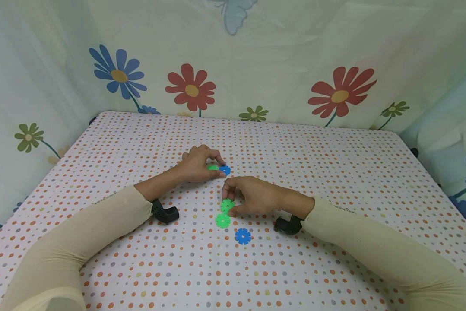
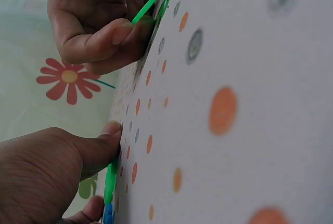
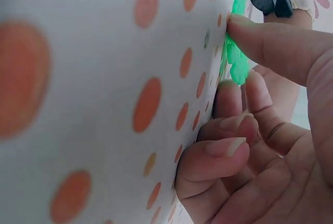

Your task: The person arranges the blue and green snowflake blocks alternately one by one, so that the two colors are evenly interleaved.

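Head view: my right fingers (image 1: 226,187) pinch the farther of two green notched plastic discs (image 1: 227,204), their row pointing toward me on the counter (image 1: 334,168); beyond, my left fingers (image 1: 215,154) pinch a blue notched disc (image 1: 226,170).

- A small curtained-off booth; whether it belongs to a home, a studio or elsewhere cannot be told.
- A white worktop (image 1: 334,181) patterned with orange and grey dots fills the space.
- Beyond its far edge hangs a pale, creased sheet (image 1: 279,56) printed with red, blue and green flowers and a pale-blue butterfly (image 1: 236,16).
- Similar flowered sheets flank its left and right edges.
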Demonstrator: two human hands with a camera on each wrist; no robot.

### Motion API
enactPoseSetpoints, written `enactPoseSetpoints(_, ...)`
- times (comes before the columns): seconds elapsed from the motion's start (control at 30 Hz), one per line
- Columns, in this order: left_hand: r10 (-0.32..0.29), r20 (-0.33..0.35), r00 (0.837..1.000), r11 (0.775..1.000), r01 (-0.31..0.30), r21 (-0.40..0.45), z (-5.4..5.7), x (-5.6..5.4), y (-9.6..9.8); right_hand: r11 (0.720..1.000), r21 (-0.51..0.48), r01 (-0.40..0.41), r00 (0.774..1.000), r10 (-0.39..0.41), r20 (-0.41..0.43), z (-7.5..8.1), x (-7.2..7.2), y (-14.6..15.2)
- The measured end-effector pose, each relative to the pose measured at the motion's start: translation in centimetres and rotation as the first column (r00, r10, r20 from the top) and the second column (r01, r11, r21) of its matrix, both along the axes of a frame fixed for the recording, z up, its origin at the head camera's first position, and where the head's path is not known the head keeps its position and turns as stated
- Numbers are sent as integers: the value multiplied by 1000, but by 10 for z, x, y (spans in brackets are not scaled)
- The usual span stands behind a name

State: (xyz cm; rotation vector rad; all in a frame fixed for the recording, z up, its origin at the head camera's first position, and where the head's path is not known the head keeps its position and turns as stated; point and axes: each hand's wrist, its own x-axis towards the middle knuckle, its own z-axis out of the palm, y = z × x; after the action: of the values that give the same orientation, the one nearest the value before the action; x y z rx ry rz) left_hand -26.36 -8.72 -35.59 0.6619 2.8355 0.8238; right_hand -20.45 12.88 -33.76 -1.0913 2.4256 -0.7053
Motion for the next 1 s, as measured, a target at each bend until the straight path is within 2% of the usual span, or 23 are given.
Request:
enactPoseSetpoints(0.2, -5, -4, 1000, 1000, 5, -2, -1, 0, 0, 999, -23, -37, 999, 38, 3, 0, 0, 1)
enactPoseSetpoints(0.5, -7, -9, 1000, 1000, 7, -3, 0, 0, 0, 998, -44, -44, 999, 43, -12, -1, 0, 3)
enactPoseSetpoints(1.0, -8, -10, 1000, 1000, 8, 5, -1, 0, 0, 997, -36, -71, 993, 67, -95, -1, 0, 3)
